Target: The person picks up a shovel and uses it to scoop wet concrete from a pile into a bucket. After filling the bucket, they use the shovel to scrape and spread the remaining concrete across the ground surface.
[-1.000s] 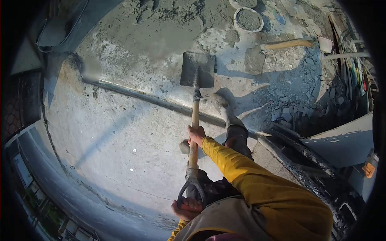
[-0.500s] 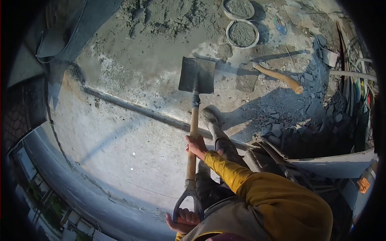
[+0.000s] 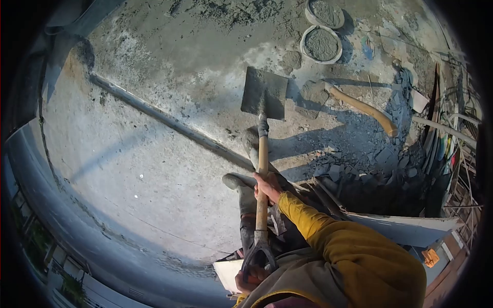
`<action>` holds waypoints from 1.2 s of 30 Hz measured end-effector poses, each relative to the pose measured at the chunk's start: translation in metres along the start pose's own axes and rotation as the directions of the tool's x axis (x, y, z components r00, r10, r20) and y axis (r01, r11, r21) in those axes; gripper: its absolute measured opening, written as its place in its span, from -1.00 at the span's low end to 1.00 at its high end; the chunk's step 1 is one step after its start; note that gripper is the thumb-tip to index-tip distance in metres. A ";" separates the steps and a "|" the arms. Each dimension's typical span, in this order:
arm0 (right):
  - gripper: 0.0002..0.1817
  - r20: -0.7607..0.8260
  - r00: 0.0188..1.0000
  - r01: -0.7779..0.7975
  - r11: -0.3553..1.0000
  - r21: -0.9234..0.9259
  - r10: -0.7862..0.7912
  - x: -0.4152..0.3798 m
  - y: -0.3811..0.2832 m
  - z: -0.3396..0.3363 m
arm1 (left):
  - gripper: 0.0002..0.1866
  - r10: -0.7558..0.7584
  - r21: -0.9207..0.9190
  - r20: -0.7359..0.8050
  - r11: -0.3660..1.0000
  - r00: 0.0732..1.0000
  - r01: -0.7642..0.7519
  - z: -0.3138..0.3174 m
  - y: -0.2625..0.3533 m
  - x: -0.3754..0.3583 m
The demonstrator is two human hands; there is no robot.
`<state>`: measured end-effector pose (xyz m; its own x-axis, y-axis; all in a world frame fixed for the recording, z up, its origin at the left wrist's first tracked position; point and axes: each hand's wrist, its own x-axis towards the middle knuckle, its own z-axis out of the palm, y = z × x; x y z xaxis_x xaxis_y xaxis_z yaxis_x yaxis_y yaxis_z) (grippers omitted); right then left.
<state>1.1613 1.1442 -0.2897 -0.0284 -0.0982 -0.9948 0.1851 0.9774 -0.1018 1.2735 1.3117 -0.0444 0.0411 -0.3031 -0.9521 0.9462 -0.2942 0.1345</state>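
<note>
A shovel (image 3: 261, 149) lies across my view, its square mortar-coated blade (image 3: 264, 92) pointing away from me. My right hand (image 3: 267, 186), at the end of a yellow sleeve, is wrapped round the wooden shaft. Closer to my body, my left hand (image 3: 251, 277) grips the D-shaped handle (image 3: 259, 254), partly hidden by the handle frame. Beyond the blade, wet grey mortar (image 3: 231, 13) is spread on the concrete. Right of the blade lies a hoe (image 3: 362, 105) with a curved wooden handle and a mortar-caked head.
Two round tubs, a nearer tub of mortar (image 3: 321, 44) and a farther tub (image 3: 325, 13), stand at the top. A raised concrete strip (image 3: 169, 121) crosses the floor towards my boots (image 3: 234, 181). Broken rubble (image 3: 380, 154) and a white panel (image 3: 400, 226) lie to the right.
The view has shifted and turned slightly. The shovel appears farther right, still in both hands. My left boot now shows on the pale floor beside the strip.
</note>
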 end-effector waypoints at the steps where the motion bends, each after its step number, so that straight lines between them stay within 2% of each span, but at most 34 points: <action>1: -0.69 0.014 1.000 0.015 1.000 0.025 -0.015 0.002 0.003 0.001 | -0.49 -0.001 -0.015 0.007 1.000 1.000 0.002 -0.015 -0.006 0.001; 4: -0.71 0.018 1.000 0.006 0.999 0.051 -0.007 -0.006 0.005 0.003 | -0.53 0.213 -0.053 0.013 0.976 0.977 -0.212 -0.102 -0.040 0.001; 5: -0.71 0.014 0.999 -0.038 0.998 0.055 0.037 -0.009 0.005 0.002 | -0.55 0.279 -0.058 0.012 0.959 0.960 -0.278 -0.105 -0.041 0.003; 6: -0.71 0.006 0.997 -0.083 0.994 0.067 0.083 -0.009 0.005 0.000 | -0.55 0.252 -0.049 0.064 0.967 0.966 -0.249 -0.108 -0.040 0.004; 8: -0.70 -0.005 0.999 -0.053 0.997 0.053 0.054 -0.002 0.002 -0.007 | -0.56 0.195 -0.022 0.167 0.981 0.966 -0.194 -0.067 -0.024 0.007; 10: -0.69 0.023 0.999 -0.025 1.000 0.008 0.025 0.006 0.012 -0.009 | -0.55 -0.081 -0.320 0.210 0.936 0.974 0.147 -0.049 -0.021 0.006; 12: -0.68 0.045 0.999 -0.002 1.000 0.003 0.002 0.011 0.022 -0.010 | -0.51 -0.071 -0.483 0.066 0.871 0.995 0.094 -0.046 -0.020 0.001; 13: -0.69 0.017 1.000 -0.001 1.000 -0.024 0.001 0.006 0.020 -0.008 | -0.50 -0.088 -0.389 0.201 0.907 0.976 0.162 -0.067 -0.023 0.008; 15: -0.69 -0.018 1.000 0.002 1.000 -0.020 -0.003 0.006 0.021 -0.013 | -0.49 -0.120 -0.294 0.345 0.928 0.931 0.229 -0.075 -0.028 0.015; 19: -0.69 -0.075 0.997 0.010 0.999 -0.039 -0.013 0.016 0.006 -0.027 | -0.51 -0.123 -0.237 0.342 0.948 0.932 0.212 -0.059 -0.036 0.028; 24: -0.69 -0.121 0.988 0.081 0.989 -0.125 -0.096 0.063 -0.062 -0.048 | -0.54 -0.093 -0.355 0.205 0.921 0.974 0.162 0.001 -0.059 0.101; 26: -0.69 -0.167 0.981 0.075 0.983 -0.169 -0.103 0.082 -0.079 -0.047 | -0.52 -0.134 -0.183 0.207 0.968 0.969 0.173 0.005 -0.066 0.126; 30: -0.69 -0.224 0.956 0.138 0.963 -0.231 -0.190 0.099 -0.076 -0.034 | -0.50 -0.108 -0.203 0.192 0.968 0.975 0.147 -0.001 -0.053 0.135; 32: -0.70 -0.194 0.958 0.176 0.967 -0.183 -0.211 0.097 -0.081 -0.024 | -0.48 -0.077 -0.246 0.264 0.958 0.961 0.144 0.016 -0.036 0.135; 35: -0.71 -0.284 0.912 0.219 0.937 -0.272 -0.295 0.063 -0.104 -0.008 | -0.45 -0.074 -0.244 0.248 0.960 0.966 0.137 0.038 -0.030 0.115; 36: -0.67 -0.216 0.916 0.289 0.930 -0.229 -0.338 0.073 -0.100 -0.012 | -0.45 -0.045 -0.277 0.232 0.955 0.972 0.110 0.045 -0.029 0.108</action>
<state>1.1294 1.0419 -0.3520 -0.3006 -0.3796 -0.8750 -0.0608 0.9231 -0.3796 1.2365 1.2469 -0.1386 -0.0767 -0.4915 -0.8675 0.9966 -0.0636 -0.0521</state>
